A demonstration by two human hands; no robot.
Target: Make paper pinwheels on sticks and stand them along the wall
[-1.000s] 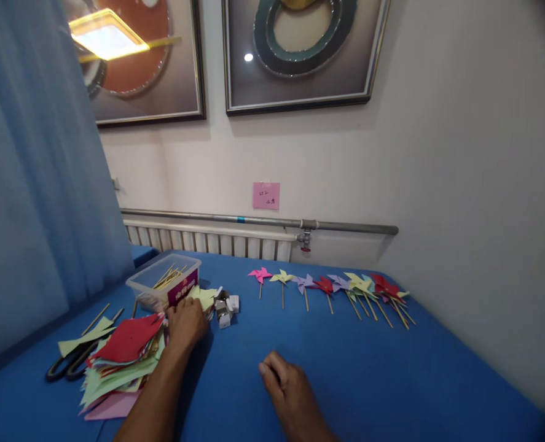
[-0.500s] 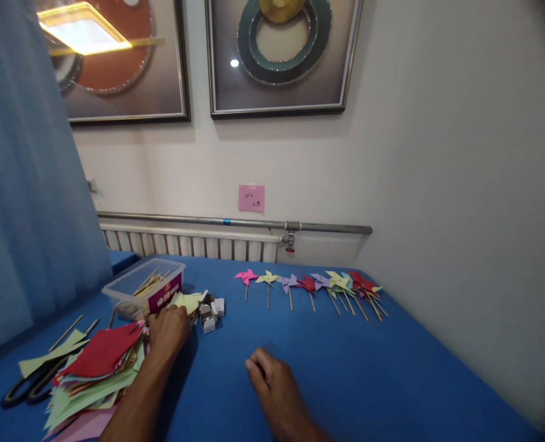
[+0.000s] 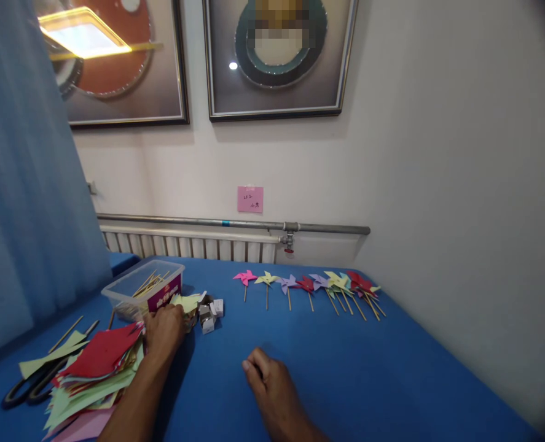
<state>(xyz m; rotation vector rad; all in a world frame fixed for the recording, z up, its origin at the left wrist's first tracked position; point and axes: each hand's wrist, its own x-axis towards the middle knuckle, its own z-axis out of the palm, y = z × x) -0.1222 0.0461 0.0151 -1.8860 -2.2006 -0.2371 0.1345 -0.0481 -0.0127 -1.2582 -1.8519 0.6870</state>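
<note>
Barely moved, left hand (image 3: 164, 328) lies curled beside the stick box (image 3: 143, 288), grip unclear; right hand (image 3: 272, 387) rests loosely fisted on counter (image 3: 346, 368).

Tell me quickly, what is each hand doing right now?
Left hand: fingers down by the plastic box and paper stack; grip cannot be told.
Right hand: loosely curled on the blue table, holding nothing visible.

Craft room in a plain indoor space

A blue table (image 3: 368, 380) is covered with cut coloured paper (image 3: 97, 362), scissors (image 3: 23, 390) and a row of paper pinwheels (image 3: 309, 283); behind it a radiator (image 3: 189, 245) is seen, with framed pictures (image 3: 279, 92) hung above.
</note>
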